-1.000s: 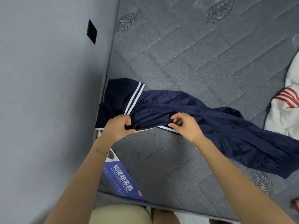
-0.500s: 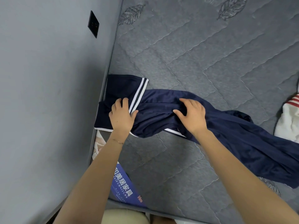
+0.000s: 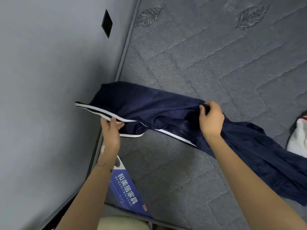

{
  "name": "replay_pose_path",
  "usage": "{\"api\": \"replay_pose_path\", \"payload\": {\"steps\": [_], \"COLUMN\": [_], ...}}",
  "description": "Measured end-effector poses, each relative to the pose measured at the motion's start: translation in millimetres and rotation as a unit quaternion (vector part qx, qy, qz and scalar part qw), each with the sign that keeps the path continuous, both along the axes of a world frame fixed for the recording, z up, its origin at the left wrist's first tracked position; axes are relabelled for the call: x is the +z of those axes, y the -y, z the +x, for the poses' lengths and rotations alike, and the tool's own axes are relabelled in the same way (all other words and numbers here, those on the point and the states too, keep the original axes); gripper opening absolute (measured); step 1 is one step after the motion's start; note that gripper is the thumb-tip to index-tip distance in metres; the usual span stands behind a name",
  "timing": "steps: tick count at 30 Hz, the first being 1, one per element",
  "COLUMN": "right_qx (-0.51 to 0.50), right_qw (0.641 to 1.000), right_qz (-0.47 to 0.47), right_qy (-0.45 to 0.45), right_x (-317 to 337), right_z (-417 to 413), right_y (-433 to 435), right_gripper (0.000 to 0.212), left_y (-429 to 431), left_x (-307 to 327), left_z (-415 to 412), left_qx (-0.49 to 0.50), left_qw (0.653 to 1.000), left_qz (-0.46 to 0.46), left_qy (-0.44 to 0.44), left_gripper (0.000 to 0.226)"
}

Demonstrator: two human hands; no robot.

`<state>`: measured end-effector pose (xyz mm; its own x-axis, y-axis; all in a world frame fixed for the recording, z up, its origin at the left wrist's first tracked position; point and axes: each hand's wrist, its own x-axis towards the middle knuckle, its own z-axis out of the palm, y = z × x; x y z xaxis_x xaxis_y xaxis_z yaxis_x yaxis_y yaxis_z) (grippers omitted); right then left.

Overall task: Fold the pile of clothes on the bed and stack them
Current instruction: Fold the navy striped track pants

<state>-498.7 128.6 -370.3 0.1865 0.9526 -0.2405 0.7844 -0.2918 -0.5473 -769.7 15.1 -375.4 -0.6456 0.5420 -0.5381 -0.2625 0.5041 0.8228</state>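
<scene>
Pinching the white-striped edge of the navy garment (image 3: 157, 107) between thumb and fingers, the left hand (image 3: 110, 131) holds that end raised off the bed (image 3: 216, 47), close against the grey wall (image 3: 49, 80). The right hand (image 3: 211, 119) is curled round a gathered ridge of the same cloth further along. Gripped at two points like this, the stretch between the hands is drawn into a loose band. I judge this is meant to pull out the twists and find a straight edge before any fold is made (limp cloth takes no clean crease until it lies flat).

The garment runs across the near part of the mattress. Its left end is in the air by the wall and its middle sags between the hands. The rest trails to the right over the quilted surface, behind the right forearm, and out toward the lower right.

It is dark blue, thin and slack, and falls in soft diagonal wrinkles. Paired white stripes run along the edge at the left hand, and a single white line follows the lower border. It is long, but I cannot tell for sure what kind of garment it is.

At the right edge a white garment (image 3: 298, 138) with red stripes lies crumpled, near the navy tail and not yet folded. No finished stack is in view, so the task looks early. A blue label (image 3: 127, 191) sits at the mattress's near corner, and a black plate (image 3: 106, 23) is on the wall.
</scene>
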Motion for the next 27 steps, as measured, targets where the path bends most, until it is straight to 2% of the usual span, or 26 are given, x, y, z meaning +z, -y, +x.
{"api": "replay_pose_path", "payload": {"steps": [3,5,7,9,11,14,17,20,23,27], "right_qx": [0.078,0.112,0.129,0.132,0.127,0.111,0.103,0.082,0.046,0.059], "right_qw": [0.989,0.984,0.981,0.978,0.974,0.975,0.982,0.991,0.997,0.998], "right_qz": [-0.099,-0.104,-0.102,-0.120,-0.141,-0.145,-0.116,-0.054,-0.018,-0.006], "right_qy": [0.076,0.091,0.102,0.111,0.122,0.127,0.106,0.087,0.066,0.033], "right_x": [-10.4,-14.4,-18.1,-22.1,-25.5,-28.2,-27.4,-23.7,-19.1,-12.7], "right_z": [-6.7,-8.8,-7.0,-1.8,4.1,8.9,9.1,8.9,5.7,-2.7], "right_y": [-3.9,-6.2,-10.3,-14.6,-17.6,-18.7,-17.0,-13.3,-10.7,-6.8], "right_gripper": [0.028,0.037,0.045,0.053,0.057,0.047,0.029,0.023,0.021,0.033], "left_y": [15.4,19.4,16.9,12.1,8.1,1.2,-9.3,-22.3,-33.0,-33.5], "left_x": [-11.7,-18.9,-19.9,-23.0,-23.8,-19.1,-7.0,1.9,1.5,1.6], "left_z": [3.2,-1.9,-6.4,-9.9,-9.6,-5.5,-10.0,-20.8,-24.4,-14.9], "left_qx": [-0.061,-0.062,-0.056,-0.050,-0.005,0.027,-0.001,0.002,-0.022,-0.081], "left_qw": [0.987,0.961,0.940,0.948,0.972,0.989,0.984,0.977,0.983,0.977], "left_qz": [-0.145,-0.233,-0.285,-0.263,-0.194,-0.113,-0.076,-0.039,-0.019,-0.058], "left_qy": [-0.044,-0.132,-0.181,-0.169,-0.130,-0.092,-0.163,-0.208,-0.179,-0.188], "left_gripper": [0.013,0.021,0.022,0.019,0.028,0.034,0.033,0.006,0.036,0.045]}}
